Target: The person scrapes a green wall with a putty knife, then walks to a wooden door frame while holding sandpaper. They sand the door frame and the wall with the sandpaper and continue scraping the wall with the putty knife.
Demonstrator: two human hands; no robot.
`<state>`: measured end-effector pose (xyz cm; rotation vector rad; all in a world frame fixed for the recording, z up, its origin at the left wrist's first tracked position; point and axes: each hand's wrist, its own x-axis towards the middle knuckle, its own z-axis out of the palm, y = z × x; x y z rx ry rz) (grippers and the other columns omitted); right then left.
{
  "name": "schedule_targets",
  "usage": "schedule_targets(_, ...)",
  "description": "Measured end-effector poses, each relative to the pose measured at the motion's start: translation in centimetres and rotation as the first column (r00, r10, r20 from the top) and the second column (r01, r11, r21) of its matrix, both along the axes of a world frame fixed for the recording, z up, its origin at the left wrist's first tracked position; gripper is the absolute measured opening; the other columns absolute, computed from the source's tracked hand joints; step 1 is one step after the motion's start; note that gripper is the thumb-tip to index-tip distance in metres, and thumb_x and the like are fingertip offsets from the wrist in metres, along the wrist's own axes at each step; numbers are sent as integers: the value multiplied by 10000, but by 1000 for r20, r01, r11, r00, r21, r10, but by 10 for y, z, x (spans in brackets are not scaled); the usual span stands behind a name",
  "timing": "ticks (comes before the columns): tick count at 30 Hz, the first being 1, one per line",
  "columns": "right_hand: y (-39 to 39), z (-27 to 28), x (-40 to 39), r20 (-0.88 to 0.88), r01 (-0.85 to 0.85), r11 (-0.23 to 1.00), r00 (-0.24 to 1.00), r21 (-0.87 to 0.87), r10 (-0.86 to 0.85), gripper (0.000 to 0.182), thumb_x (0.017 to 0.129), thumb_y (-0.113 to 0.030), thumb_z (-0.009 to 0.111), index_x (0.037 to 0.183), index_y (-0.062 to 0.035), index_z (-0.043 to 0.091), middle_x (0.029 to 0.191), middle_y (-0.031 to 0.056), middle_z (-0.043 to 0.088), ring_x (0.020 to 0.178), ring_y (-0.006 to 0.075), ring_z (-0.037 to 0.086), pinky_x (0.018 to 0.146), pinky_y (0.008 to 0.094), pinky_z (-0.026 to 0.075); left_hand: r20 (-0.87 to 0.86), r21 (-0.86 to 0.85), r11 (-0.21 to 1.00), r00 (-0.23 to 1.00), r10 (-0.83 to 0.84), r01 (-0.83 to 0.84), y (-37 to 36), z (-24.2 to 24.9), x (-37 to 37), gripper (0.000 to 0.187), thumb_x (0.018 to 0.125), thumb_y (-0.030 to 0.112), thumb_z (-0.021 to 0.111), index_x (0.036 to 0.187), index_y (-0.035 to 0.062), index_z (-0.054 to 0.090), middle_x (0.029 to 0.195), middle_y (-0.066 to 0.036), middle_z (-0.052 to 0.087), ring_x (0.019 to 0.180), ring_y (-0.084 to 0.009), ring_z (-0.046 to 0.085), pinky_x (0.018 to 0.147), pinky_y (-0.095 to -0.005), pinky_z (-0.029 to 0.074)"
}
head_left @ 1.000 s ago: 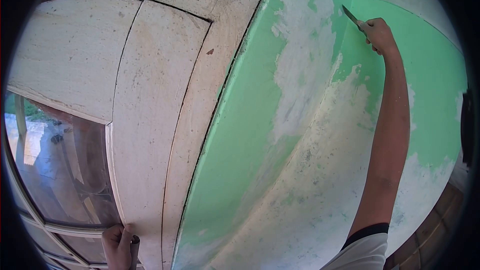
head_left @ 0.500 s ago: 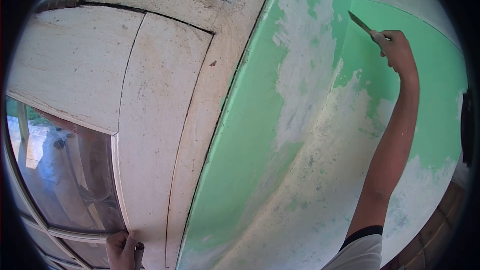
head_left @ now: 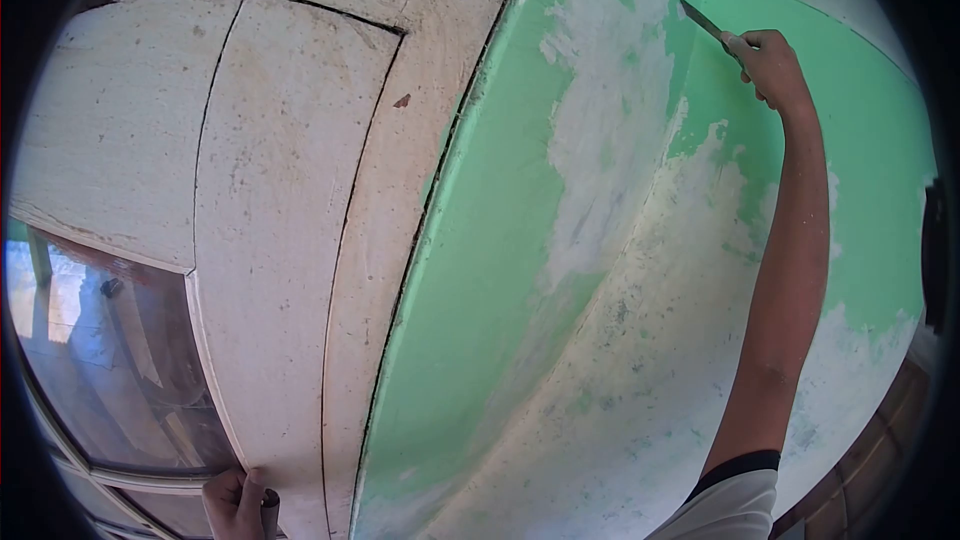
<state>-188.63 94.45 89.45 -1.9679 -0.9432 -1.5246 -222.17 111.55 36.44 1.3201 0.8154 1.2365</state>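
Note:
My right hand, arm stretched up, is closed around the handle of a scraper. Its narrow metal blade points up and left, the tip overlapping the green wall near the inner corner beside a large bare, pale patch. Low on the left, my left hand is closed beside the frame of a glass pane. A dark, round-ended object shows at its thumb; I cannot tell what it is.
A white, stained wooden door or panel with dark gaps fills the left side. Its frame meets the green wall along a dark crack. Lower right, the wall is pale with green flecks. Brown tiles show at the bottom right.
My right hand and the scraper have shifted up and left, the blade tip nearer the inner corner. The camera view has moved slightly. My left hand keeps its place by the pane.

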Motion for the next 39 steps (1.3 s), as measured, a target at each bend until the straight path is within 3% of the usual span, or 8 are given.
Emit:
schedule_targets(6,-25,-3,-27,30,46,999,998,14,-46,417,826,-422,607,815,-6,642,560,38,512,381,100,406,332,265,280,5,139,990,1000,-5,5,2,2,-3,349,924,197,570,614,51,507,516,13,466,443,-44,357,405,-226,283)
schedule_targets(12,3,-5,-13,-39,-51,996,998,-75,48,413,840,-420,600,714,-27,589,539,25,491,359,87,395,305,260,251,72,-10,1000,997,-25,26,3,-6,-1,344,921,183,573,612,45,514,520,14,448,451,-48,349,407,-222,287)
schedule_targets(17,-6,21,-10,-64,-19,993,998,-113,12,407,850,-407,593,717,-22,586,537,19,494,339,90,386,290,260,234,-120,90,993,988,92,-81,-2,12,-1,378,891,188,586,566,11,510,498,6,470,475,-37,383,438,-233,288)
schedule_targets(24,-6,5,-19,24,25,999,999,-33,-24,412,833,-430,600,845,-21,641,557,33,505,367,92,402,315,253,254,-113,125,988,988,101,-86,-2,12,-2,387,891,185,582,556,12,495,494,9,456,471,-38,371,436,-236,282)
schedule_targets(30,-39,6,-46,44,88,996,995,17,-88,446,851,-462,570,834,-20,628,551,20,479,351,85,369,308,243,226,-95,93,995,994,57,-48,-2,11,-4,373,890,184,582,568,13,503,498,6,459,473,-42,374,439,-236,281)
schedule_targets(33,-40,5,-51,17,93,995,996,21,-93,433,846,-448,583,803,-19,622,553,25,492,348,92,373,306,252,236,20,53,998,1000,-24,23,-1,2,-5,332,921,143,563,611,35,510,518,15,429,457,-44,344,401,-219,280)
schedule_targets(37,3,-4,-23,24,-59,998,998,-35,60,409,841,-413,602,741,-16,598,558,45,517,365,111,398,322,269,274,20,61,996,998,-63,62,2,3,-7,344,922,146,565,606,35,490,519,18,419,446,-41,333,394,-217,270)
schedule_targets(39,27,-10,-23,-46,4,996,999,-94,-9,405,846,-402,596,771,-4,616,550,53,516,376,118,413,333,283,300,19,53,995,996,-84,83,1,1,-6,349,923,146,565,603,36,481,519,19,416,442,-40,329,390,-216,265)
